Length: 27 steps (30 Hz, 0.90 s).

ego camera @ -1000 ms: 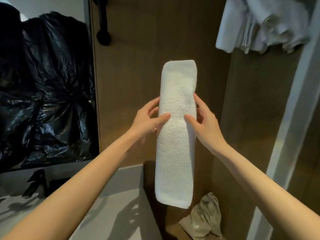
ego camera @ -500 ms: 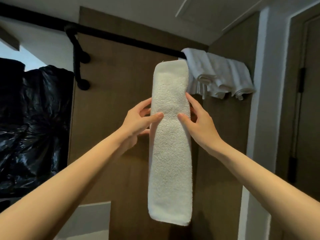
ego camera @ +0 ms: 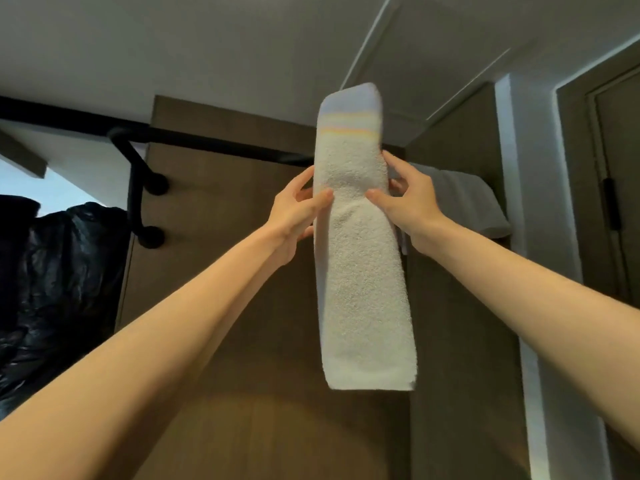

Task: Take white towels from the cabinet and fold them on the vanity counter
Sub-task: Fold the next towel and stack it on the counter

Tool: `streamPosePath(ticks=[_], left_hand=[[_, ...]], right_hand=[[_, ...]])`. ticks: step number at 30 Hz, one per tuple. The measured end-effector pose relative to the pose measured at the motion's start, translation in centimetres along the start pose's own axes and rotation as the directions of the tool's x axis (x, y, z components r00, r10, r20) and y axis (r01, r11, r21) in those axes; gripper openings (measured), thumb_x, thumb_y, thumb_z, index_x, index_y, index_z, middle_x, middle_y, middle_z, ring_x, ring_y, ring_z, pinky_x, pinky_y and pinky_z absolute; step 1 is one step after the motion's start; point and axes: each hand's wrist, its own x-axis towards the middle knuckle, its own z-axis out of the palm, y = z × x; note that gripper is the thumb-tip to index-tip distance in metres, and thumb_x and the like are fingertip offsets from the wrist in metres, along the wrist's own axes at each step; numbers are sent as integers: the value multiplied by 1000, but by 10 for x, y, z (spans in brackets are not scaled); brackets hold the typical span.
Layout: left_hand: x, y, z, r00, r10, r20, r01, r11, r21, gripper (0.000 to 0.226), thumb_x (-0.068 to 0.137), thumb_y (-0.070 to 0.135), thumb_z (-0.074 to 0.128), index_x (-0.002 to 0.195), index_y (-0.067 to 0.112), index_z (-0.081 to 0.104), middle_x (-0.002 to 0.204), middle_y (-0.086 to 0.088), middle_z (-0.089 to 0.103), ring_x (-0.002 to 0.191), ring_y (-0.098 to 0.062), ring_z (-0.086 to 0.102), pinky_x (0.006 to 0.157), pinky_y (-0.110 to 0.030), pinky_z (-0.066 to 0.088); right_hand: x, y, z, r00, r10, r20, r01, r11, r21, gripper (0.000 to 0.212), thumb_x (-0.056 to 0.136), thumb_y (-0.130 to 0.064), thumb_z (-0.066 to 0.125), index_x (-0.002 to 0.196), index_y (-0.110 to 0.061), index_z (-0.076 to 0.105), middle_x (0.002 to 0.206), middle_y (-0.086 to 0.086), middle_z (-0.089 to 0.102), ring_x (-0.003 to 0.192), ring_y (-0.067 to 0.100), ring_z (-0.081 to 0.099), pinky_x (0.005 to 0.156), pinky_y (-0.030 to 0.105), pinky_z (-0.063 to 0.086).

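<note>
Left hand, right hand, upright towel pinched between

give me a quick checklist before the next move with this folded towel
Left hand pinches the long folded white terry towel: ok.
Right hand pinches the opposite edge: ok.
Fold flat, layers aligned: ok.
Towel's top clear of the black metal rail: cannot tell.
Free space by the pile of white towels behind the right hand: cannot tell.
</note>
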Motion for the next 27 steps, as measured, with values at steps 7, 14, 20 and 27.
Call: streamPosePath(ticks=[7, 14, 20, 27], left_hand=[[28, -42, -4, 980, -9, 199, -27, 984, 176, 43, 85, 35, 71, 124, 29, 53, 115, 11, 65, 100, -4, 62, 74, -22, 44], [65, -65, -26, 999, -29, 44, 23, 991, 128, 53, 81, 27, 75, 127, 13, 52, 114, 0, 66, 98, -14, 64, 73, -24, 53], [97, -58, -30, 996, 79, -38, -74, 991, 114, 42, 85, 27, 71, 121, 17, 53, 108, 2, 64, 88, -9, 62, 62, -18, 48], [119, -62, -24, 985, 151, -88, -138, 981, 139, 38, 84, 25, 73, 116, 12, 58, 101, -1, 67, 83, -13, 66, 60, -19, 54]], right_hand=[[78, 20, 21, 983, 50, -175, -30, 993, 114, 64, 87, -2, 67, 142, -24, 43, 110, 2, 60, 97, 14, 61, 76, 23, 55], [146, 35, 52, 956, 11, -295, 21, 994, 107, 49, 81, -2, 70, 123, -20, 53, 91, 2, 65, 85, 19, 63, 72, 29, 53], [184, 29, 68, 914, -177, -365, 150, 983, -103, 30, 77, -11, 71, 94, -18, 47, 83, -4, 59, 78, 18, 57, 64, 26, 41], [210, 57, 69, 906, -355, -229, 210, 848, -486, 17, 85, -15, 66, 102, -14, 69, 111, 7, 58, 106, 25, 54, 77, 22, 33]])
